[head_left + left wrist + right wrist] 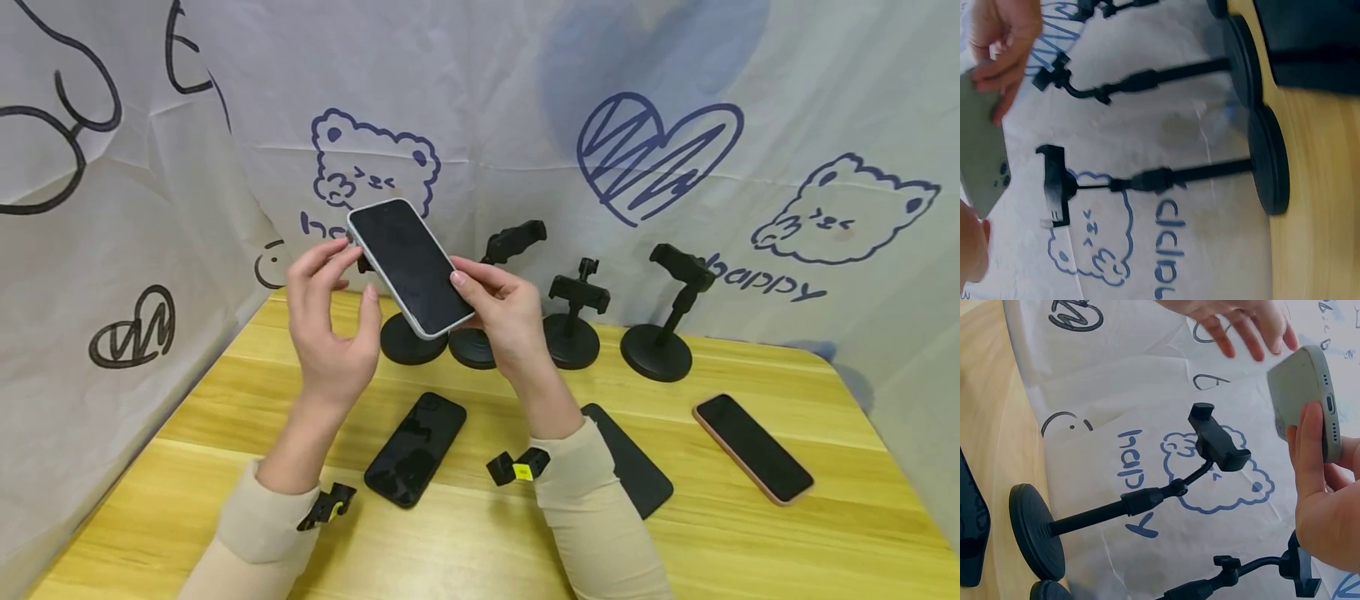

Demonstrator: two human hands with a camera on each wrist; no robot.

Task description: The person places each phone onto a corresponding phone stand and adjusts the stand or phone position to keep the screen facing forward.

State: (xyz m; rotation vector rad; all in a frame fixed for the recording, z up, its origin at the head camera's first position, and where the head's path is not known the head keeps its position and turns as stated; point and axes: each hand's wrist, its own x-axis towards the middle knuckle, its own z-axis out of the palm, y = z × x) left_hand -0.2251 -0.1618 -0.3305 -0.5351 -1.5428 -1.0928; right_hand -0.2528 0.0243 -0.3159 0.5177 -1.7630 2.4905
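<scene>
A smartphone (411, 268) with a dark screen and a pale rim is held tilted above the table, its screen toward the head camera. My right hand (508, 321) grips its lower right side, thumb on the front edge and fingers behind. The right wrist view shows the phone's bottom end with its charging port and the grey-green back (1294, 381). At the phone's upper left edge is my left hand (330, 325), fingers loosely bent, fingertips right at the rim and thumb apart from it. Camera holes show on the phone's back (982, 144) in the left wrist view.
Several black phone stands with round bases, one base here (656, 352), line the back of the wooden table (480, 567). Three phones lie in front: a black one (416, 450), a dark one (633, 467) partly under the right forearm, and a pink-edged one (753, 450). A drawn-on white cloth hangs behind.
</scene>
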